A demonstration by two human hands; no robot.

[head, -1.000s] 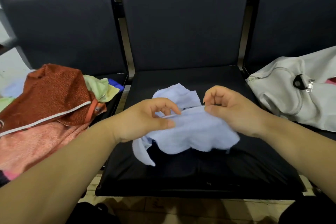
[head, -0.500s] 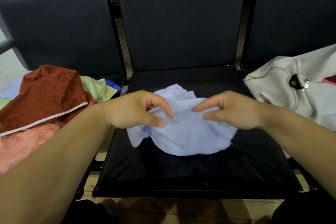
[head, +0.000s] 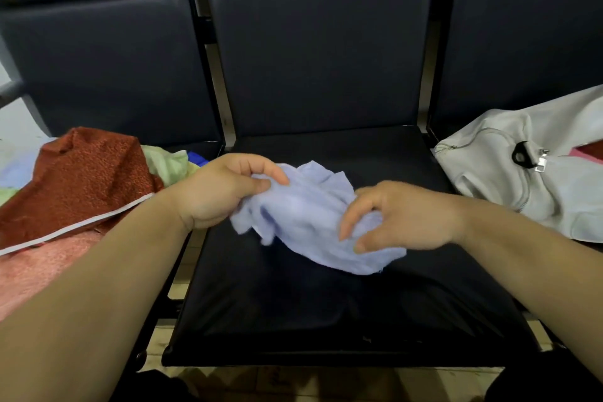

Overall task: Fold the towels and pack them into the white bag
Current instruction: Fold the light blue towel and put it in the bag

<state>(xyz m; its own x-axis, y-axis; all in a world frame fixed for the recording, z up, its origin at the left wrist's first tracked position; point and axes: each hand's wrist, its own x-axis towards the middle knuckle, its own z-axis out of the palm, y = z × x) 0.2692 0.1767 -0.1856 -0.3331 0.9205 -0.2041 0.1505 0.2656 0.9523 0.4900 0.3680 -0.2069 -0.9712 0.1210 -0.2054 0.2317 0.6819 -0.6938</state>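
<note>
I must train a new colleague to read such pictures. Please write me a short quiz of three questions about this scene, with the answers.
1. True or false: the blue towel is already inside the white bag.
2. Where does the bag lie? A. left of the towel; B. right of the towel; C. on the floor.
3. Fill in: the pile of other towels lies to the ___ of the blue towel.

Key
1. False: it is crumpled over the middle seat, and the left hand pinches its edge.
2. B.
3. left.
</note>
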